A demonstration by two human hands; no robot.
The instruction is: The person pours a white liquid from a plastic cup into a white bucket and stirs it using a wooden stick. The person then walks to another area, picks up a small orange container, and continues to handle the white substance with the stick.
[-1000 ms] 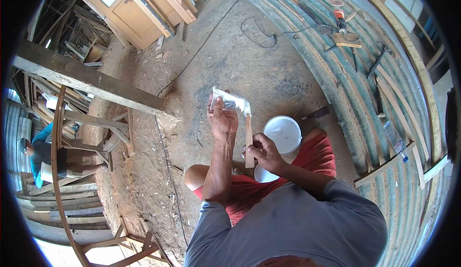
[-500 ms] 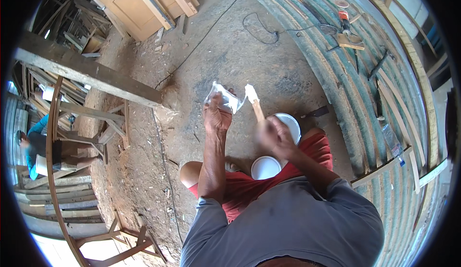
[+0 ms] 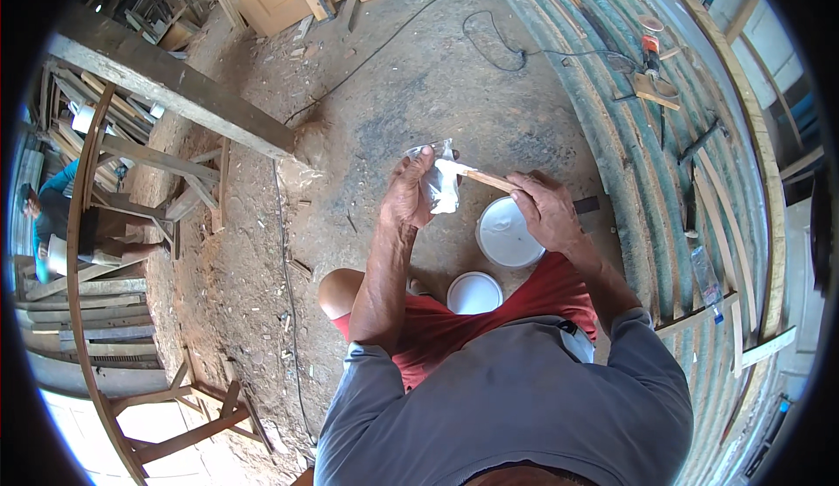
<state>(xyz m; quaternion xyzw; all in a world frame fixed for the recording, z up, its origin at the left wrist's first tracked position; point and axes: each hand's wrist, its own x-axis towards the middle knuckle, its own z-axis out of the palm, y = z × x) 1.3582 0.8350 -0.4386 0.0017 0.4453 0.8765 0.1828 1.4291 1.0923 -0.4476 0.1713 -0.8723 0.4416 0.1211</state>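
Observation:
My left hand (image 3: 408, 190) is closed on a clear plastic bag (image 3: 440, 190) with a white paste in and on it. In my right hand (image 3: 546, 209) is a flat wooden stick (image 3: 491, 178), its far end coated in white paste. That coated end touches the bag's upper part beside my left thumb. Below my right hand stands a round white tub (image 3: 509, 234) with white stuff inside. Nearer my knees is a round white lid or second tub (image 3: 474, 294); I cannot tell which.
Corrugated sheets (image 3: 603, 128) on the right bear an angle grinder (image 3: 651, 58), wooden strips and a plastic bottle (image 3: 706, 274). A wooden post (image 3: 175, 88) juts in from the left, near a wooden frame (image 3: 170, 167). A person (image 3: 65, 215) sits at far left. A cable (image 3: 384, 53) crosses the floor.
The stick has swung from upright to nearly level, its coated end now against the bag. My right hand has moved up and right, and the bag has shifted right. The view has shifted a little.

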